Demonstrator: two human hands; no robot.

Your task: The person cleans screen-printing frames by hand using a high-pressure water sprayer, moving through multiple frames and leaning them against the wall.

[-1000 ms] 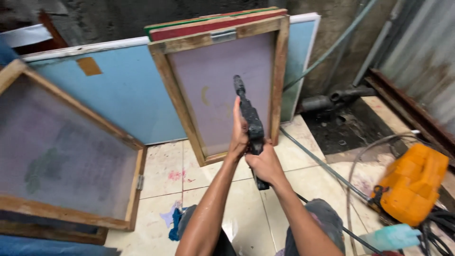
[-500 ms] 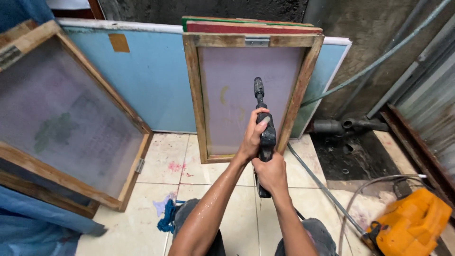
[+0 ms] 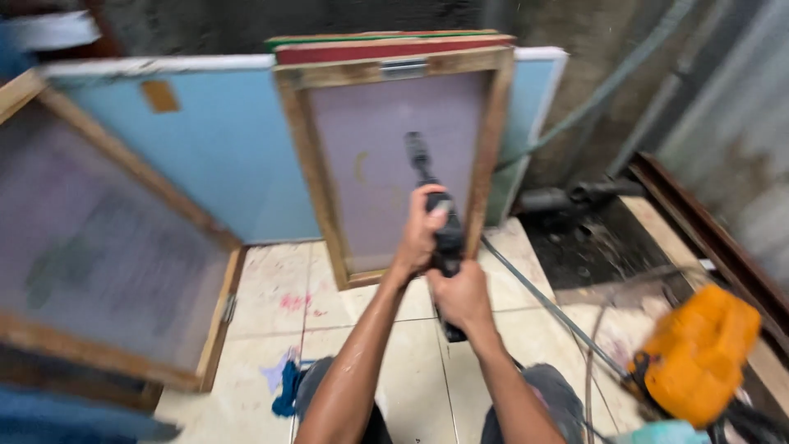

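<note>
Both my hands grip a black spray gun (image 3: pixel 436 218) that points at a wooden-framed mesh screen (image 3: pixel 393 156) leaning upright against a light blue board (image 3: pixel 214 156). My left hand (image 3: pixel 423 230) wraps the gun's upper body. My right hand (image 3: pixel 460 298) holds the handle lower down. The nozzle sits in front of the purple-grey mesh, near its middle. Red and green frames (image 3: pixel 386 45) stand behind the screen.
A second wooden-framed screen (image 3: pixel 99 247) leans at the left. An orange machine (image 3: pixel 699 353) with hoses sits at the lower right. A thin hose (image 3: pixel 551 304) crosses the wet tiled floor (image 3: pixel 271 288). A dark drain area (image 3: pixel 583 238) and corrugated wall lie to the right.
The view shifted and blurred a little; the screen sits more central. My hands and the spray gun stay aimed at the mesh.
</note>
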